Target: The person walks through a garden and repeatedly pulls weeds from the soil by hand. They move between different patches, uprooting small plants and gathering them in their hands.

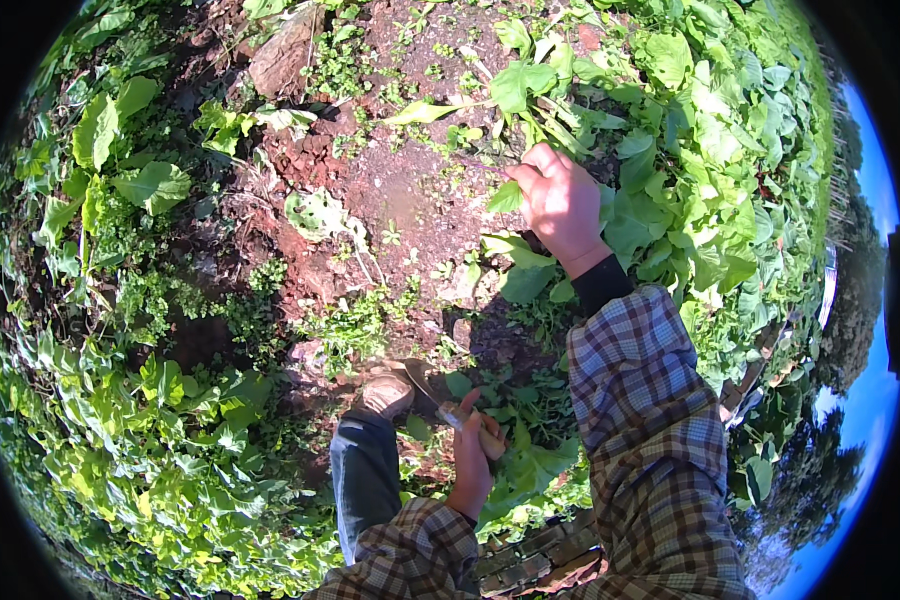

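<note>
My left hand (pixel 471 466), low in the middle, is closed around the wooden handle (pixel 493 444) of a sickle. Its curved blade (pixel 423 381) reaches up and left, close beside my shoe (pixel 388 394). Farther forward and to the right, my right hand (pixel 559 199) has thumb and fingers pinched on a thin purplish stem (pixel 481 165), which sticks out to the left; where it leads is unclear. A broad-leaved green plant (pixel 523 84) spreads just beyond these fingers, and a small leaf (pixel 505 197) shows below them.
Dense leafy greens (pixel 694 172) line the right side, and more foliage (pixel 172 450) covers the lower left. Bare reddish soil (pixel 401 187) runs between them, bearing a withered, holed leaf (pixel 316 215). A large stone (pixel 286 52) lies at the top. Brickwork (pixel 540 555) shows below.
</note>
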Action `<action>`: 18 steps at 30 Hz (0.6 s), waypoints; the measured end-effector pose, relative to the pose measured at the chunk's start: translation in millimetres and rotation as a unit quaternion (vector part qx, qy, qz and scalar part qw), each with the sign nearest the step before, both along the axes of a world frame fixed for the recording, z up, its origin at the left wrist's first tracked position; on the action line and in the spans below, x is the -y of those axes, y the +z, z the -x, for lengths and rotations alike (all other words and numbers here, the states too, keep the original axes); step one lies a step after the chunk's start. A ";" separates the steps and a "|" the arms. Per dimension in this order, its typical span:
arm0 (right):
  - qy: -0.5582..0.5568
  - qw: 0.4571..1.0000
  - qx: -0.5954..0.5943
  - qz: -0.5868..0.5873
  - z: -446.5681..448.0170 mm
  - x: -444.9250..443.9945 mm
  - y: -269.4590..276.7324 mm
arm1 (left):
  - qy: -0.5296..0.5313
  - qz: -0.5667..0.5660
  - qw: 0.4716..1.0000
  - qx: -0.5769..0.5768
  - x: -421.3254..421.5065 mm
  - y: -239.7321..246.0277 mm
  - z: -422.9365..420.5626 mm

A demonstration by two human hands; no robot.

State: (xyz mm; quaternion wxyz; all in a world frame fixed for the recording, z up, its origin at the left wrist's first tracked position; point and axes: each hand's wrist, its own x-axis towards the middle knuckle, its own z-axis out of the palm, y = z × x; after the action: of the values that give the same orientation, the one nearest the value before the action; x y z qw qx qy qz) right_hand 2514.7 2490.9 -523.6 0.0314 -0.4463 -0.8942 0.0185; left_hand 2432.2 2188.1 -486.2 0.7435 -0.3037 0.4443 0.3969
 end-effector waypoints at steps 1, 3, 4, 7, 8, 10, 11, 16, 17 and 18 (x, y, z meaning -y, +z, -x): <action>-0.015 1.000 -0.017 -0.008 -0.1 0.9 2.3 | 0.011 -0.003 1.000 0.000 -0.9 0.2 -2.2; -0.017 0.999 -0.042 -0.017 0.9 3.4 11.7 | 0.001 -0.009 1.000 0.008 -2.3 0.8 -6.5; -0.027 0.998 -0.056 -0.032 3.9 6.0 17.0 | 0.005 -0.022 1.000 0.008 -2.2 1.6 -9.2; -0.064 0.981 -0.180 0.040 30.9 19.8 29.1 | -0.004 -0.021 1.000 0.012 -0.9 4.2 -17.9; -0.072 0.977 -0.134 0.149 45.6 27.8 30.3 | -0.004 -0.013 1.000 0.017 0.1 2.7 -19.0; -0.021 0.938 -0.172 0.302 76.4 33.1 26.1 | -0.007 -0.031 0.999 0.007 2.1 -1.8 -19.6; 0.050 0.901 -0.255 0.348 84.4 31.5 25.7 | 0.002 -0.031 0.999 0.009 3.5 -3.6 -20.5; -0.096 0.878 -0.385 0.267 6.1 -87.5 34.3 | -0.012 0.004 0.999 0.030 11.1 5.3 -30.5; -0.225 0.931 -0.254 0.137 -24.9 -111.6 40.9 | 0.010 -0.013 0.999 0.037 10.3 6.7 -32.8; -0.215 0.966 -0.141 -0.033 -46.4 -134.5 39.2 | 0.004 -0.010 0.999 0.032 9.4 7.8 -34.4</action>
State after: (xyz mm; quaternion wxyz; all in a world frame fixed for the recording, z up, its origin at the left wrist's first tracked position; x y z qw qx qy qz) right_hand 2561.1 2625.3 -484.4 0.1748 -0.6193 -0.7642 0.0440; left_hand 2466.6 2178.7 -478.4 0.7589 -0.3108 0.4148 0.3943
